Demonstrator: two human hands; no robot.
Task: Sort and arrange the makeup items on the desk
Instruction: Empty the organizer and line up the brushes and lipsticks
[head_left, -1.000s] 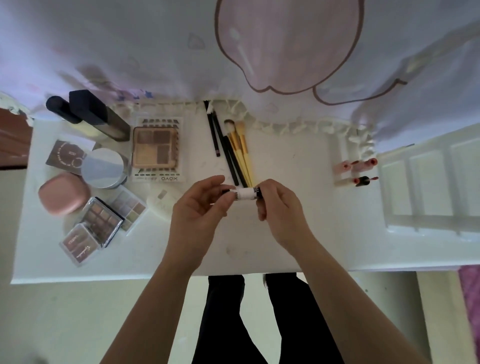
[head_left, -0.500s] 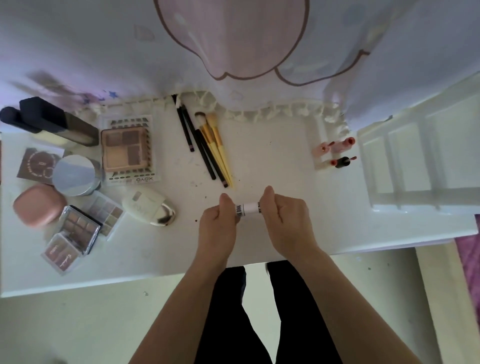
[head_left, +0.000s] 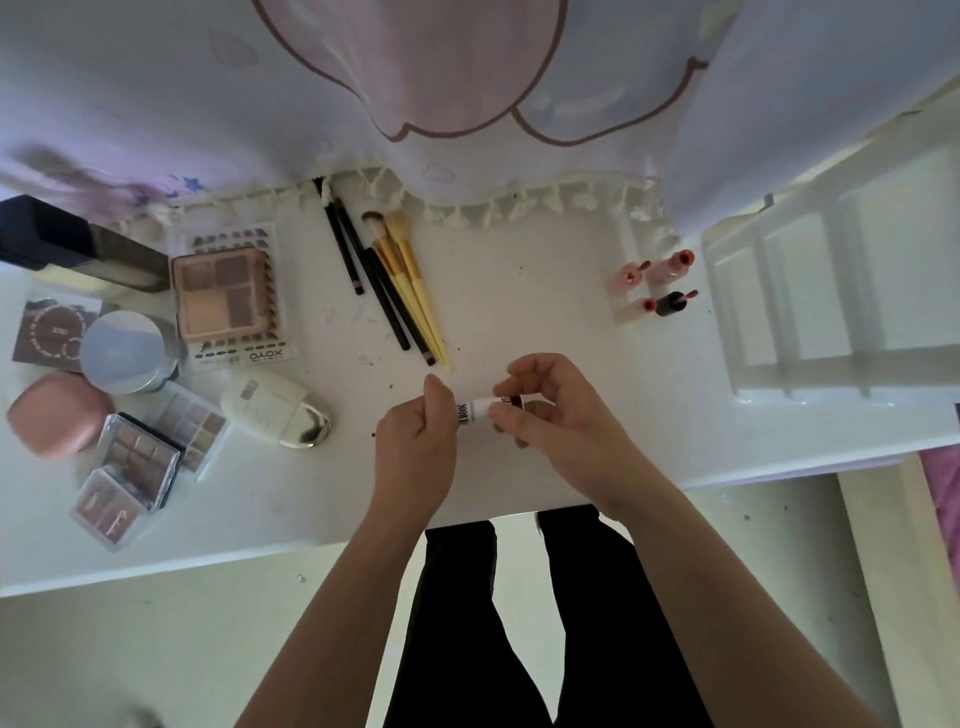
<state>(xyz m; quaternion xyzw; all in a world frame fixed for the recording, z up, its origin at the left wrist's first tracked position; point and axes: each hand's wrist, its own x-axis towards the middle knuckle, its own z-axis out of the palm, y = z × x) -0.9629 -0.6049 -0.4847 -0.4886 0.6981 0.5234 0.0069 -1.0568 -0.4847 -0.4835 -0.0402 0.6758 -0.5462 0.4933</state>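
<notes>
Far to the left of the brushes (head_left: 395, 280), at the left end of the desk (head_left: 519, 291), lay a pink compact (head_left: 57, 415), a round silver case (head_left: 127, 351) and a cluster of clear eyeshadow palettes (head_left: 140, 457). Just left of the brushes sat the square XOYO palette (head_left: 223, 296), and below and left of them a white oval case (head_left: 275, 410). Just below the brushes' handle tips, the left hand (head_left: 415, 441) had its fingers curled round the left end of a small white tube (head_left: 480, 410), held level near the desk's front edge; whether it touched the desk could not be told. The right hand (head_left: 556, 415) pinched the tube's other end, at the dark red cap, between thumb and fingertips, the other fingers loosely bent. The tube looked light, rigid and smooth, so it would probably roll if laid down and slip under a loose pinch. Holding the barrel in one hand and the cap in the other seemed soundest, since the cap might twist or pull free. Well to the right of the brushes were grouped the lip tints (head_left: 654, 288), its likely companions, and beyond them a white divided tray (head_left: 831, 312).
</notes>
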